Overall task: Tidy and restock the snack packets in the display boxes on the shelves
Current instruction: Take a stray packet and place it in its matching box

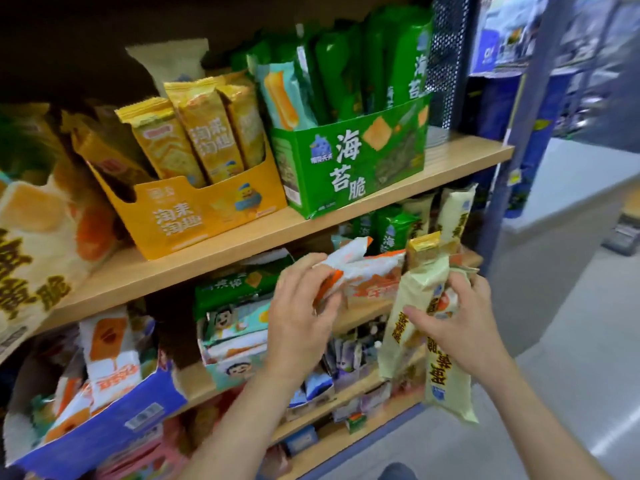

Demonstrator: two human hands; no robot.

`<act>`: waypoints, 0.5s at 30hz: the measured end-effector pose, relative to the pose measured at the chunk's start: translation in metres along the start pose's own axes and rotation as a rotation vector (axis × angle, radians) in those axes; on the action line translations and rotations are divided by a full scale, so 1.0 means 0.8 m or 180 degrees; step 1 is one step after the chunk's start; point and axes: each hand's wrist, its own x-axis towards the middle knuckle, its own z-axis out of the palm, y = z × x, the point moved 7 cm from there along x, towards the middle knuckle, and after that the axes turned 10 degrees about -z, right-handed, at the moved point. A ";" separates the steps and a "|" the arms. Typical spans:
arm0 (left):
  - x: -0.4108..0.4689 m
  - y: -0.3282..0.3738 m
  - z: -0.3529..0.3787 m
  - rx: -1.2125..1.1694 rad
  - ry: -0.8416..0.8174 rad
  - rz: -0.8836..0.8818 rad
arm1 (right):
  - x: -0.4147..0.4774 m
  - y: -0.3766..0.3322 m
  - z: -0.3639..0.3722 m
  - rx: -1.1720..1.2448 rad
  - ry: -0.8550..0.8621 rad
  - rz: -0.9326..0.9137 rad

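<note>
Below the green display box [349,164], our left hand [298,320] curls round a crinkly white-and-orange packet [360,268]. Below its right end, our right hand [464,327] pinches long, glossy cream packets [414,299], which hide the goods behind. Left of the green display box stands a yellow cardboard box [201,213] of upright packets.

Green box [349,168], yellow box [194,216]

A shop aisle is showing here: wooden shelves [249,242] are carrying a yellow display box [207,218] and a green display box [349,168], both standing crammed with rows of sealed snack packets [204,133], while more racks of packaged goods [502,46] are lining the grey floor [571,393] beyond.
</note>
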 end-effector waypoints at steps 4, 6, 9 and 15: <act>0.001 -0.021 0.001 0.0468 -0.0006 0.0393 | 0.004 0.000 0.002 0.0060 0.0052 -0.0032; 0.000 -0.045 -0.011 0.0575 0.0004 0.0317 | 0.006 -0.002 0.011 0.0159 0.0033 -0.0018; -0.005 -0.072 -0.031 0.0511 0.0193 0.0046 | 0.007 -0.003 0.028 0.0231 -0.0052 0.0071; -0.002 -0.047 -0.035 0.0016 0.0523 0.0009 | 0.012 -0.008 0.034 0.0244 0.0146 0.0050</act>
